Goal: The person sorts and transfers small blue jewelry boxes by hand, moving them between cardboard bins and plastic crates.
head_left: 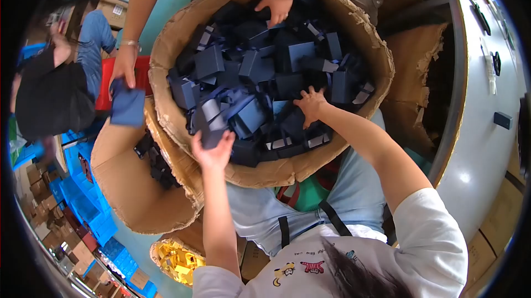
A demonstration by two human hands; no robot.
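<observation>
My left hand [214, 154] grips a small dark box [210, 126] with a pale grey face, near the front left of a big round cardboard bin [265, 175]. Heaped in the bin are many small navy boxes [255, 66], some with blue ribbons. With fingers spread, my right hand [312, 104] touches the boxes at the right of the heap and holds nothing. Across from me, another person's hand [276, 4] reaches over the far side of the heap. That person's other hand [125, 68] holds a blue box [128, 107] outside the bin, at the left.
A second cardboard bin [119, 187] with dark pieces inside stands at the left. Below it is a container of yellow pieces [180, 259]. A grey table [484, 126] runs along the right. Another person [52, 96] sits at the far left, near blue crates [83, 198].
</observation>
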